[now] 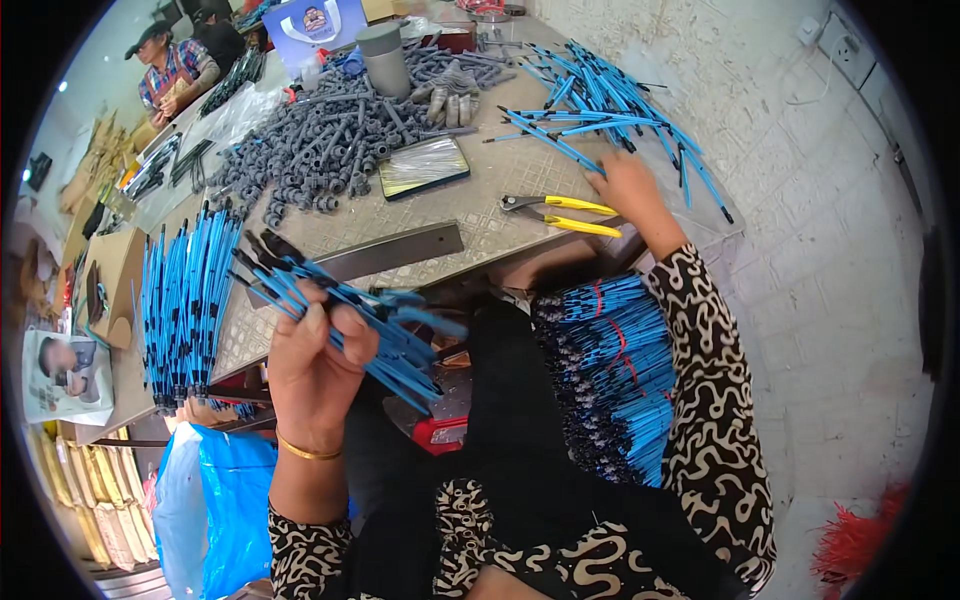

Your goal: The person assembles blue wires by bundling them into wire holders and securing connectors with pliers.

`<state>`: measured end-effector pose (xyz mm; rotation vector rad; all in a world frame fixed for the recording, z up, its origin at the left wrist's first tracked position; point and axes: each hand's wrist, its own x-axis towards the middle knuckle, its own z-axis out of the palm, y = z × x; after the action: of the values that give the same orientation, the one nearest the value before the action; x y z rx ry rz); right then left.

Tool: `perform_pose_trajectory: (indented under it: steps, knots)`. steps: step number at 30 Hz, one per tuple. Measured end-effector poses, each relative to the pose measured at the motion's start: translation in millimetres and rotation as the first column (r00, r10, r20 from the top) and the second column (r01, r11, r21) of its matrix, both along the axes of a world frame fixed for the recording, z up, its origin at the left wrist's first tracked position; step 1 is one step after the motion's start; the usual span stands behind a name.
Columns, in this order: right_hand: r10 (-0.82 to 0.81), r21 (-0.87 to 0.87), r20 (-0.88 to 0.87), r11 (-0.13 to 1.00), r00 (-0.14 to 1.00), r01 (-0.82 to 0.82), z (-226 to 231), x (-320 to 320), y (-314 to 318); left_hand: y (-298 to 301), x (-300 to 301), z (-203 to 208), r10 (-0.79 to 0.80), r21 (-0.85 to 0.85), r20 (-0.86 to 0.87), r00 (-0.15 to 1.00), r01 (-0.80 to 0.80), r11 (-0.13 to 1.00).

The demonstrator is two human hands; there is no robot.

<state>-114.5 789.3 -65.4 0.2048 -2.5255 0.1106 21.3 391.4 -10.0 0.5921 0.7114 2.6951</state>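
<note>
My left hand (322, 350), with a bracelet at its wrist, is closed round a loose bunch of thin blue tubes with black ends (395, 345). The bunch lies slantwise over the table's near edge. On the right, my right hand (635, 195) reaches over the table, its thumb and fingers closed at the near end of one blue tube (560, 146). That tube slants out from a spread pile of similar blue tubes (610, 95). Just below this hand lie pliers with yellow handles (570, 214). Part of its fingertips is hidden.
A metal bar (390, 250) lies along the table's near edge. Beyond it are a heap of grey plastic fittings (310, 140), a shallow tray (425, 168) and a grey cup (384, 62). Bundled blue tubes stand left (185, 300) and lie below right (615, 370). Another person (172, 70) sits far left.
</note>
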Motion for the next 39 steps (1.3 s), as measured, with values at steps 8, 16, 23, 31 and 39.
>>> perform_pose_trajectory:
  steps: [8, 16, 23, 31, 39]
  knots:
    - [0.238, -0.338, -0.048, 0.910, 0.970, -0.240, 17.6, 41.0, -56.4, 11.9, 19.0, 16.0, 0.329, -0.304, 0.083, 0.941, -0.290, 0.907]
    - [0.565, -0.577, -0.075, 0.648, 0.822, -0.498, 11.8, 148.9, -188.2, 24.9, -2.3, 6.6, 0.685, -0.123, 0.012, 0.729, -0.679, 0.724]
    - [0.567, -0.626, -0.156, 0.577, 0.809, -0.525, -2.3, 152.9, -211.4, 17.4, 7.2, 4.7, 0.688, -0.174, 0.026, 0.725, -0.675, 0.718]
    - [0.661, -0.728, -0.072, 0.477, 0.747, -0.492, -16.8, 151.8, -199.6, 4.4, 9.8, 3.1, 0.406, -0.161, 0.045, 0.913, -0.395, 0.905]
    - [0.809, -0.683, 0.295, 0.551, 0.508, -0.480, 12.0, 151.1, -187.0, -32.5, 21.5, 6.4, 0.332, -0.385, -0.017, 0.943, -0.313, 0.868]
